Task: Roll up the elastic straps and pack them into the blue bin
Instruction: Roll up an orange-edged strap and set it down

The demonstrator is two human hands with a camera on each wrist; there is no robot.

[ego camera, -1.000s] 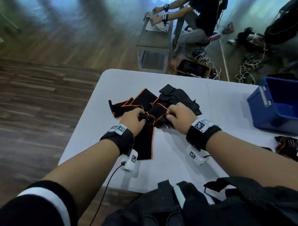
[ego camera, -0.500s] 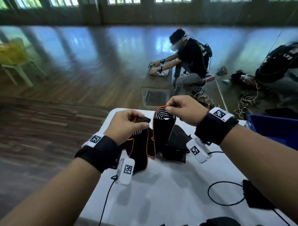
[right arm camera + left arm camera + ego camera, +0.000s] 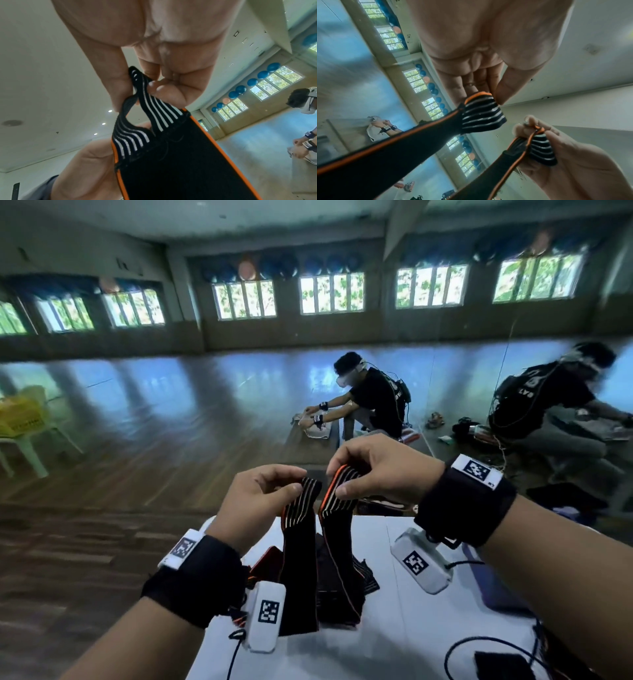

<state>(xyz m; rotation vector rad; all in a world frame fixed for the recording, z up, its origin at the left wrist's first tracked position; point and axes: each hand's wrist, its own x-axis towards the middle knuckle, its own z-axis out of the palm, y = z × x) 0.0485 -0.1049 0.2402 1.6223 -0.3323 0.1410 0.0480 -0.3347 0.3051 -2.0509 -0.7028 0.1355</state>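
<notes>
Both hands raised above the white table (image 3: 394, 628), each pinching one striped end of a black elastic strap (image 3: 298, 570) with orange edging.

Left hand (image 3: 255, 501): thumb and fingertips closed on the left striped end (image 3: 301, 501), thumb pad on the near face, fingers curled over the top edge from the far side. Left wrist view confirms it: thumb tip touching the orange-edged top of the striped tab (image 3: 482, 115), fingers behind it.

Right hand (image 3: 380, 470): same pinch on the right striped end (image 3: 337, 494), thumb on the near side, fingers folded over the top. Right wrist view shows the striped tab (image 3: 145, 108) wedged between thumb and curled fingers, buckled into a loose fold below the pinch.

The two ends sit just beside each other, not touching. Below the fingers both black lengths hang down to the table, where they land on a loose heap of more straps (image 3: 342, 587). Can't tell if the two lengths are one strap or two; the join is hidden in the heap.

Blue bin (image 3: 493, 587): only a sliver visible on the table at right, behind the right forearm, well apart from the held ends.

Black cable (image 3: 479, 645) loops on the near right of the table.
</notes>
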